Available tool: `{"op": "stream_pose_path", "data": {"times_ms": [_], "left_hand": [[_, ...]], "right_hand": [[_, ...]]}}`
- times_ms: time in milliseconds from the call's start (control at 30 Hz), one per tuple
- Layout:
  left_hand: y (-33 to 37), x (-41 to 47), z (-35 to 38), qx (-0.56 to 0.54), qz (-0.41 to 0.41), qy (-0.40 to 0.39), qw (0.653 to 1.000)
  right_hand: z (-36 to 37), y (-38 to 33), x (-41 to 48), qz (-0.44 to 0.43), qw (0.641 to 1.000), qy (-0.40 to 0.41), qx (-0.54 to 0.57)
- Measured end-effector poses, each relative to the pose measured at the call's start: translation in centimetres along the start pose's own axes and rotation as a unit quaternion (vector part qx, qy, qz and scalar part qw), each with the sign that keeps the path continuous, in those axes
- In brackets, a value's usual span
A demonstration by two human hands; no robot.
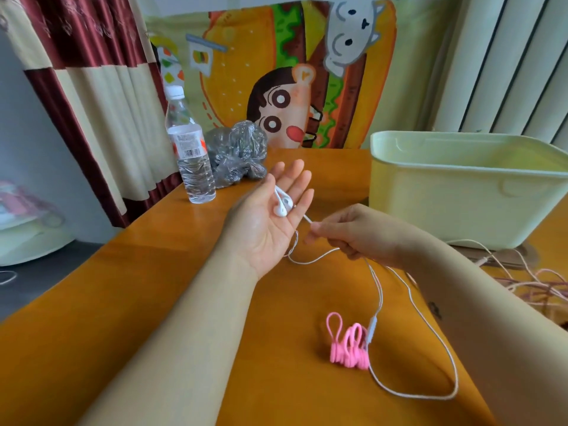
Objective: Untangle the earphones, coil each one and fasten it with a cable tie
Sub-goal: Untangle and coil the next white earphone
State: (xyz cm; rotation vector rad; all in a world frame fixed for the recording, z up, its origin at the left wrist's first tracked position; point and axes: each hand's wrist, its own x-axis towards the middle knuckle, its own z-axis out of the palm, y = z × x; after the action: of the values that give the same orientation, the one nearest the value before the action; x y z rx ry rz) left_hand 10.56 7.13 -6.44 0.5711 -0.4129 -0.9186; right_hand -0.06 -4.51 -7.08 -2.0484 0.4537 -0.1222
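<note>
White earbuds [282, 206] lie on the left hand [264, 232], palm up, fingers straight. Just beside it, the right hand [359, 238] pinches their cable [380, 299], which trails back toward the person.

A lived-in room at home: maroon-and-cream curtains [92, 103] hang beside a bright cartoon cloth [276, 81] on the wall, behind an orange wooden bench [123, 265] carrying a water bottle [192, 158], a crumpled plastic bag [236, 152] and a pale green plastic tub [445, 204].
</note>
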Motion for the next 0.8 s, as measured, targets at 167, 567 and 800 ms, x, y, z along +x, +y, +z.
{"op": "stream_pose_path", "data": {"times_ms": [167, 567, 800], "left_hand": [[-0.8, 0.7, -0.8, 0.118, 0.055, 0.060, 0.990], [-2.0, -1.5, 0.9, 0.341, -0.063, -0.141, 0.927], [-1.9, -1.7, 1.0, 0.296, -0.068, -0.149, 0.941]], "right_hand": [[1.5, -2.7, -1.3, -0.049, 0.969, -0.025, -0.240], [-3.1, -5.5, -5.1, -0.171, 0.951, 0.162, -0.199], [-3.4, -4.5, -4.1, -0.175, 0.959, 0.190, -0.116]]}}
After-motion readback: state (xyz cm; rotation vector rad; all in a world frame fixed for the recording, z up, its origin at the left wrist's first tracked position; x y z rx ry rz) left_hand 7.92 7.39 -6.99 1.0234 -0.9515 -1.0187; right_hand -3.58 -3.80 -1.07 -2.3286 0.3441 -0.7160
